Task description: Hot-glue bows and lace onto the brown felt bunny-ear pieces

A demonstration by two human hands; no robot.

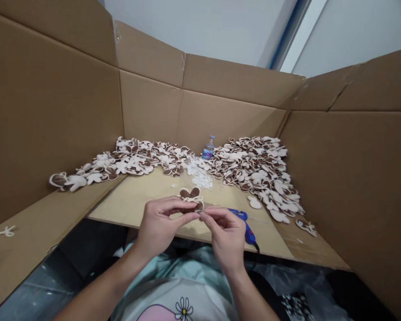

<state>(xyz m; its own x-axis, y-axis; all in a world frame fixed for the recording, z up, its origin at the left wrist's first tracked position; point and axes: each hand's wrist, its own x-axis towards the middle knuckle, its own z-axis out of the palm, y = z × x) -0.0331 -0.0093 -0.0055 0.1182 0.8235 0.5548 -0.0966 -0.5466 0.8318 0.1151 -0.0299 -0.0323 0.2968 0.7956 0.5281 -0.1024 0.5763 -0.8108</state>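
Note:
Between my hands, over the front of the board, is a brown felt bunny-shaped piece [195, 194] with a cream edge and a cream cord bow. My left hand [162, 218] pinches it from the left, thumb below and fingers behind. The thumb and forefinger of my right hand [225, 232] are pressed together at its lower right edge, on something too small to make out. A blue glue gun [249, 229] lies on the board just beyond my right hand, partly hidden by it.
Heaps of brown and cream bunny pieces line the left [133, 158] and right [260, 169] back. Small white pieces [199, 174] lie in the middle, near a clear bottle [208, 149]. Tall cardboard walls [234, 109] surround the wooden board [120, 205]. A loose cream bow [5, 231] lies far left.

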